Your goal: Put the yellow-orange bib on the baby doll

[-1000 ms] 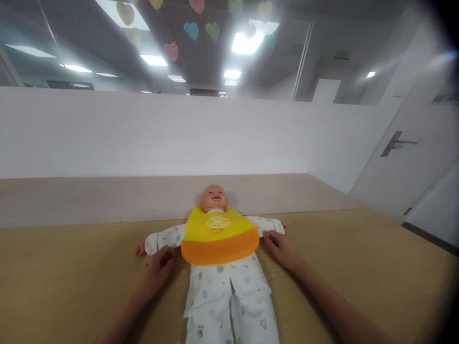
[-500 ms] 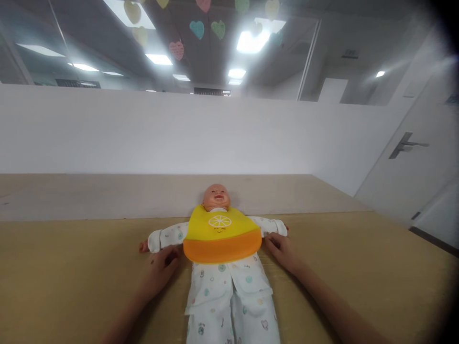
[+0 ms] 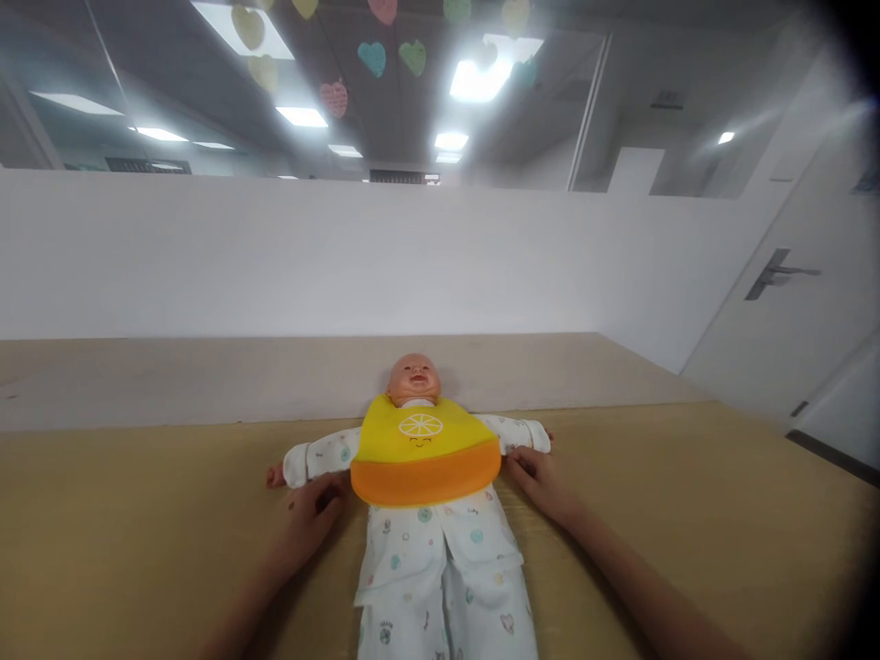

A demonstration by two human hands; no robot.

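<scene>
A baby doll [image 3: 414, 378] lies on its back on the table, arms spread, dressed in a white patterned outfit [image 3: 440, 559]. Over its chest lies a yellow bib [image 3: 385, 431] with a white citrus-slice print and an orange pocket [image 3: 426, 480] along the bottom. My left hand [image 3: 313, 518] rests on the table just below the doll's sleeve on the left, fingers loosely curled, thumb apart, holding nothing. Beside the bib's right edge, my right hand [image 3: 540, 477] rests below the other sleeve, loosely curled with a gap at the thumb. Whether its fingertips touch the bib or sleeve I cannot tell.
The wooden table [image 3: 687, 513] reaches back to a white wall [image 3: 295, 257]. Above the wall is glass with paper hearts [image 3: 372, 59] stuck on it. A white door with a metal handle [image 3: 770, 273] stands at the right.
The camera view has shifted very slightly. My hands, the doll and the bib stay where they were.
</scene>
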